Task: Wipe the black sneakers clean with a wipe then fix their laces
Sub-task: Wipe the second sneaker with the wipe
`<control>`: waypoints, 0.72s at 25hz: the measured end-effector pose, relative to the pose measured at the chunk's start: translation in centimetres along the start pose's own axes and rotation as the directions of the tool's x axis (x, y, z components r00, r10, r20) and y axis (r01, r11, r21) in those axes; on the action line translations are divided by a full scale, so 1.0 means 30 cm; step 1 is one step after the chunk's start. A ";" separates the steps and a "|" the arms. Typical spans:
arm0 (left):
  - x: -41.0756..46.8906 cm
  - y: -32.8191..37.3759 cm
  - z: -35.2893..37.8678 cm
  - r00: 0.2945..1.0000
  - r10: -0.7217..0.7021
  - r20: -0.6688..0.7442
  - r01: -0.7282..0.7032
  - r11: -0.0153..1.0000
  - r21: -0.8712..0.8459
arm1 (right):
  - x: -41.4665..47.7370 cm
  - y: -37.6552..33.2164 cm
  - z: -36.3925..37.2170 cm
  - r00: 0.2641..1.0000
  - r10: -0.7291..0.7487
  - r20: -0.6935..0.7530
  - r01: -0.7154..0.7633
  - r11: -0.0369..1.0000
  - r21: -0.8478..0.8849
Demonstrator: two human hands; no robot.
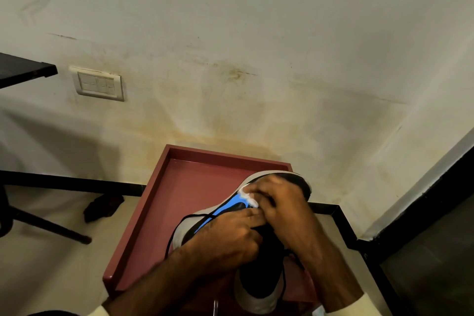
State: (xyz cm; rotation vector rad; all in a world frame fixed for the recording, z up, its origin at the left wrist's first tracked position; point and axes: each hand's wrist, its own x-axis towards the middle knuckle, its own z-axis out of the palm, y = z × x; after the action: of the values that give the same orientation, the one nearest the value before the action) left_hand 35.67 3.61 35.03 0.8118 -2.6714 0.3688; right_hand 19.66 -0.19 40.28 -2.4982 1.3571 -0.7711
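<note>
1. I am in the wiping step. One sneaker (259, 246) sits over the red tray (164, 200), toe pointing away from me toward the wall (230, 33), heel nearest me.
2. My right hand (284, 210) presses a white wipe (247, 194) against the side of the shoe near the toe, just above the blue stripe (220, 213). The fingers are curled down over the wipe, pinning it to the shoe.
3. My left hand (228, 238) grips the middle of the shoe to steady it, fingers closed around the upper by the lace area. Its fingertips touch the right hand.
4. A black lace (179, 228) hangs loose in a loop off the left side of the shoe, so I judge the lacing is not yet done.
5. I see only this one shoe; the other is not in view, or hidden under my arms. I cannot tell whether the shoe rests on the tray or is held just above it.
6. Next, I judge, I need to draw the wipe along the side and the pale sole edge while the left hand keeps the shoe from twisting, then turn it to reach the far side.
7. The loose lace could get caught under the wipe, so I should keep it out of the path.
</note>
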 end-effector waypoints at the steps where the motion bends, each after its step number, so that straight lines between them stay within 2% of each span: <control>1: 0.002 0.003 -0.007 1.000 0.005 -0.004 -0.005 1.000 -0.012 | 0.014 -0.015 -0.001 0.990 -0.031 0.137 0.033 0.999 -0.012; 2: 0.004 0.005 -0.006 1.000 0.026 -0.006 -0.026 1.000 -0.012 | 0.034 -0.006 -0.018 0.975 0.021 0.222 0.002 0.995 -0.104; 3: 0.005 0.007 -0.002 0.998 0.055 0.004 -0.055 0.998 -0.016 | 0.046 0.016 -0.037 0.976 0.075 0.206 -0.035 0.981 -0.191; 4: 0.006 0.005 0.003 0.996 0.085 -0.001 -0.085 0.996 -0.005 | 0.046 0.042 -0.050 0.986 0.116 0.124 -0.077 0.957 -0.278; 5: 0.009 0.003 0.013 0.994 0.106 -0.008 -0.106 0.994 -0.007 | 0.034 0.064 -0.048 0.991 0.132 -0.012 -0.131 0.955 -0.266; 6: 0.010 0.003 0.029 0.993 0.115 -0.021 -0.115 0.993 -0.013 | 0.016 0.062 -0.046 0.989 0.122 -0.088 -0.137 0.973 -0.188; 7: 0.008 0.005 0.045 0.994 0.102 -0.032 -0.103 0.993 -0.050 | 0.003 0.055 -0.036 0.997 0.061 -0.054 -0.066 0.993 -0.093; 8: 0.006 0.007 0.054 0.995 0.086 -0.054 -0.091 0.990 -0.105 | -0.017 0.038 -0.017 0.998 -0.013 0.056 0.014 1.000 -0.016; 9: 0.003 0.006 0.057 0.995 0.074 -0.069 -0.084 0.985 -0.152 | -0.038 0.032 0.001 0.983 -0.061 0.171 0.059 0.998 0.017; 10: 0.000 0.005 0.055 0.994 0.081 -0.076 -0.091 0.985 -0.145 | -0.026 0.039 -0.004 0.979 -0.045 0.201 0.047 0.999 -0.007; 13: -0.004 -0.010 0.030 0.990 0.128 -0.055 -0.132 0.989 -0.073 | 0.030 0.091 -0.049 0.989 0.114 -0.096 -0.133 0.966 -0.224; 14: -0.002 -0.015 0.029 0.990 0.130 -0.046 -0.133 0.988 -0.082 | 0.044 0.089 -0.044 0.984 0.166 -0.070 -0.179 0.945 -0.275; 15: 0.001 -0.018 0.042 0.993 0.112 -0.027 -0.114 0.990 -0.079 | 0.065 0.058 -0.030 0.984 0.167 0.054 -0.145 0.947 -0.288; 16: 0.005 -0.019 0.045 0.995 0.098 -0.025 -0.099 0.993 -0.066 | 0.067 0.018 -0.018 0.965 0.135 0.225 -0.071 0.960 -0.270; 17: 0.002 -0.021 0.050 0.996 0.082 -0.030 -0.084 0.995 -0.061 | 0.055 -0.004 -0.004 0.938 0.093 0.333 -0.019 0.975 -0.220; 18: -0.001 -0.019 0.048 0.997 0.075 -0.023 -0.077 0.993 -0.088 | 0.030 0.002 0.003 0.946 0.029 0.324 0.023 0.988 -0.153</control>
State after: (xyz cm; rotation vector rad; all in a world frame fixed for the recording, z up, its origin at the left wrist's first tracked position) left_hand 35.68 2.67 33.79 0.6786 -2.6847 0.2729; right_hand 20.07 -0.98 40.50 -2.5907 1.3433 -0.2392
